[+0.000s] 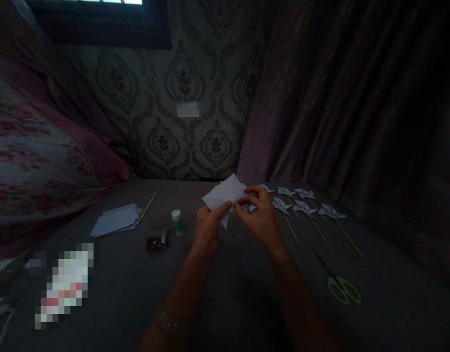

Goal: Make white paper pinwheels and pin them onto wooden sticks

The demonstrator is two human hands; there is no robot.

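Note:
Both my hands hold a white sheet of paper (225, 191), creased and cut into flaps, up in front of me above the grey surface. My left hand (209, 226) grips its lower left part, thumb on top and fingers hidden behind. At the paper's centre, my right hand (260, 210) pinches a part of it between thumb and fingers. Behind and beyond my right hand lie several folded paper pinwheels (304, 209) on thin wooden sticks (320, 232).
Left of my hands stand a glue bottle (177, 222) and a small open box (157, 241). Farther left lie a stack of white paper (115, 220) and wooden sticks (148, 206). Green-handled scissors (338, 283) rest at the right. Wall and curtains (276, 122) bound the back.

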